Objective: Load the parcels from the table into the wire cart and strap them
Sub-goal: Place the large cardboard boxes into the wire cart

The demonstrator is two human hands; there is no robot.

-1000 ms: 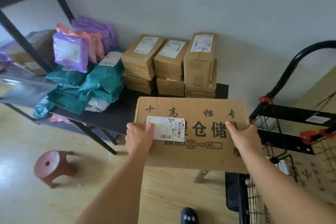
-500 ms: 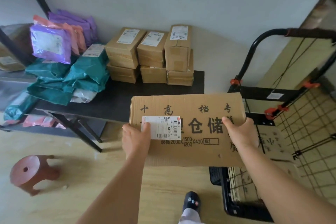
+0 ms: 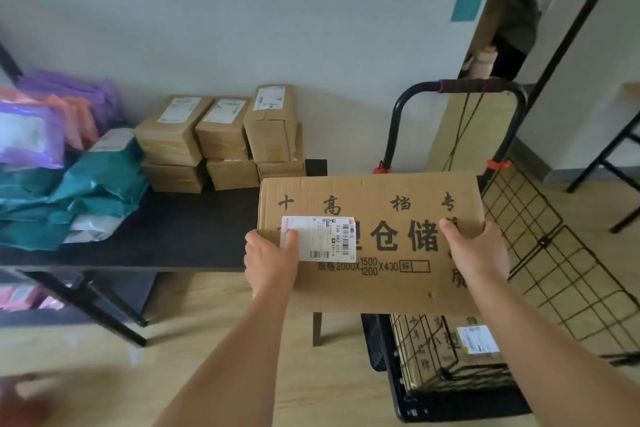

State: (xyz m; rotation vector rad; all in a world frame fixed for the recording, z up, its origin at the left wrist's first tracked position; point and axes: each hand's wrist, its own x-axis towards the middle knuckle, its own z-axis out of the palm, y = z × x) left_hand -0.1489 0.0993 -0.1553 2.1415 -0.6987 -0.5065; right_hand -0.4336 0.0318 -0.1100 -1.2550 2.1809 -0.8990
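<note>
You have swung the large box (image 3: pixel 381 204) away from the table (image 3: pixel 194 229); it now hangs over the wire cart (image 3: pixel 540 253), above a parcel (image 3: pixel 450 354) already inside. Your left hand (image 3: pixel 270 263) and right hand (image 3: pixel 479 253) each grip an end, so lowering comes next

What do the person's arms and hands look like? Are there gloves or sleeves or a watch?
No gloves: the left hand and right hand are bare. The left arm and right arm are bare too, with no sleeves, watch or bracelet in view.
</note>
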